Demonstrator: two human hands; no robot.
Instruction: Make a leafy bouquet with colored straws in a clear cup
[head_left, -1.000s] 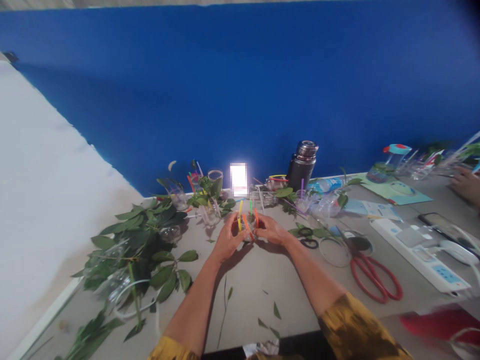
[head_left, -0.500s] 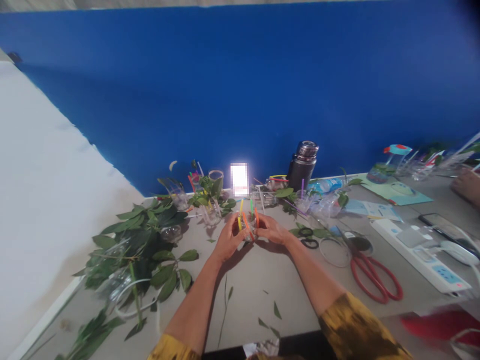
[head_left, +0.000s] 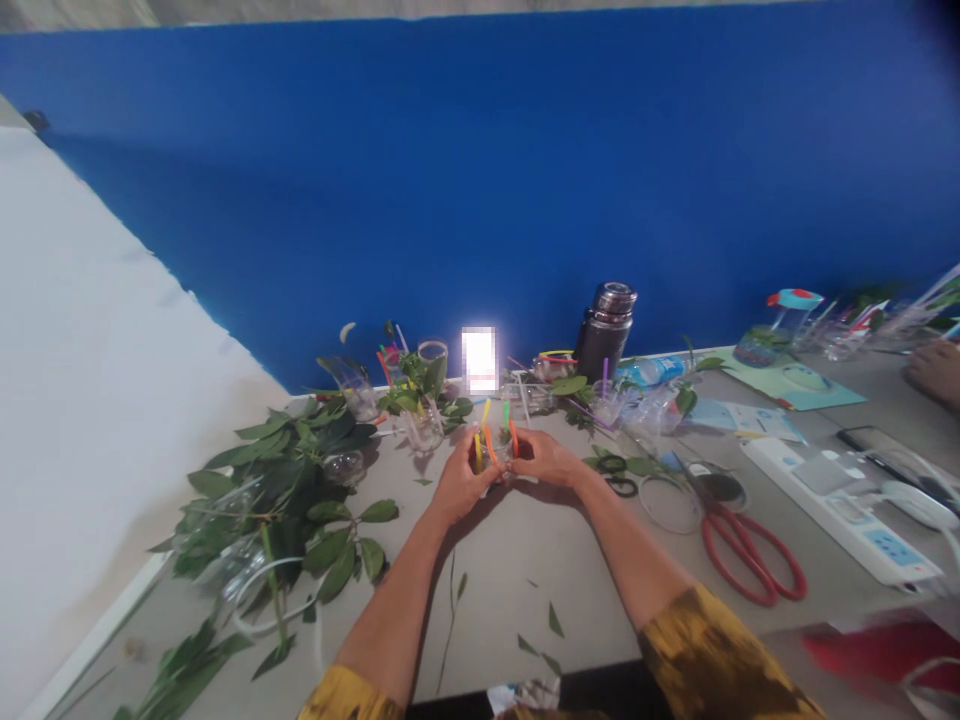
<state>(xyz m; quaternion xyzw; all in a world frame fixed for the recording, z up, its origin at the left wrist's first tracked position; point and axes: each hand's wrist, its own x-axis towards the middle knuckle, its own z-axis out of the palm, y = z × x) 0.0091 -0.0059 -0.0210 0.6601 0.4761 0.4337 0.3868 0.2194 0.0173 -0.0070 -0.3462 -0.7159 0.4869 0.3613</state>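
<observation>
Between my two hands, over the middle of the table, is a small clear plastic cup (head_left: 496, 452) with yellow, orange and green straws standing at its sides. My left hand (head_left: 459, 480) curls round its left side near the yellow straw (head_left: 478, 452). From the right, my right hand (head_left: 546, 460) grips it beside an orange straw (head_left: 514, 438). Both thumbs meet at the near side, by another orange straw (head_left: 493, 448). My fingers hide much of the cup. Leaf scraps (head_left: 555, 620) and a thin stem (head_left: 448, 630) lie between my forearms.
Leafy branches (head_left: 292, 450) fill the left side. Several plastic cups with leaves and straws line the blue wall (head_left: 480, 170), beside a dark thermos (head_left: 604, 335). Red-handled scissors (head_left: 742, 550), black-handled scissors (head_left: 619, 475) and a power strip (head_left: 840, 510) lie right. Another person's hand (head_left: 934, 370) shows far right.
Both hands stay around the cup with only slight finger shifts. The straws have tilted and moved a little to the right.
</observation>
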